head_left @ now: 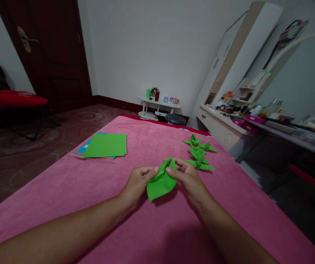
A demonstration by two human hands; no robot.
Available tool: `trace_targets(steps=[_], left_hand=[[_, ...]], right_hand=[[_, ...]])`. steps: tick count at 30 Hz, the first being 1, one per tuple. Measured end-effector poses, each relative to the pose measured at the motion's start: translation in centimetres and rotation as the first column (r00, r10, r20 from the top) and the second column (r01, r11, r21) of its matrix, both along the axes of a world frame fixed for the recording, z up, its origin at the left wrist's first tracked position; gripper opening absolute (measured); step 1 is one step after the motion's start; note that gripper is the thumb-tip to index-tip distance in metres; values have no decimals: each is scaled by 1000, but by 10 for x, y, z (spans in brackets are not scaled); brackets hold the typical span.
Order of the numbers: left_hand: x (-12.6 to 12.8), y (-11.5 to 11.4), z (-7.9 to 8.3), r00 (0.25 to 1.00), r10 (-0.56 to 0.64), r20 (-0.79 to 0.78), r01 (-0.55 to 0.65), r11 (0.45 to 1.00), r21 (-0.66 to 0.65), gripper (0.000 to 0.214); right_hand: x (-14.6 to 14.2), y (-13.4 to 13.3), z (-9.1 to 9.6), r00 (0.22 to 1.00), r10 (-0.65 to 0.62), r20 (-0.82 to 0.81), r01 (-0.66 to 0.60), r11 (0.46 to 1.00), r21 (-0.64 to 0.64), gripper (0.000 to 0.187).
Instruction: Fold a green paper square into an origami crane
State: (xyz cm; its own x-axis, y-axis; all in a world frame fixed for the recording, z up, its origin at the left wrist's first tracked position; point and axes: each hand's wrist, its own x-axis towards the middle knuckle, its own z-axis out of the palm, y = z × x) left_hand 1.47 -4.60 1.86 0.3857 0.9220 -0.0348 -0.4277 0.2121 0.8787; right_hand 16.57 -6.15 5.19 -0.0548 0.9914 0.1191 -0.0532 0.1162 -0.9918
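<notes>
Above the pink blanket (pixel 146 135): folded green paper (pixel 161 187) held in both hands

Your left hand (pixel 141 179) is nearly closed, thumb and fingers pinching the paper's left edge. Your right hand (pixel 188 176) pinches its right side likewise. A pointed corner faces you. Green origami figures (pixel 199 164) lie just beyond your right hand; a stack of paper sheets (pixel 106 145), green uppermost, lies farther left.

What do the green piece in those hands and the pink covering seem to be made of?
The green piece: probably matte paper, judging by its creases and thin edges. The pink covering: fabric, apparently soft and napped, perhaps fleece, judging by its mottled, shineless surface.
</notes>
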Motion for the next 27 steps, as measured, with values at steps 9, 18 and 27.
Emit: trace_targets(steps=[9,18,27], left_hand=[[0,-2,-1,1000,-17,-14,17,1000,-12,28],[-1,-1,0,992,-68,-105,76,995,70,22],[0,-3,1,990,-10,-139,23,996,90,21]], right_hand=[[1,0,1,994,-82,69,78,995,62,10],[2,-2,-6,981,-172,91,165,983,78,13],[0,-4,-9,987,-159,9,159,987,-1,13]])
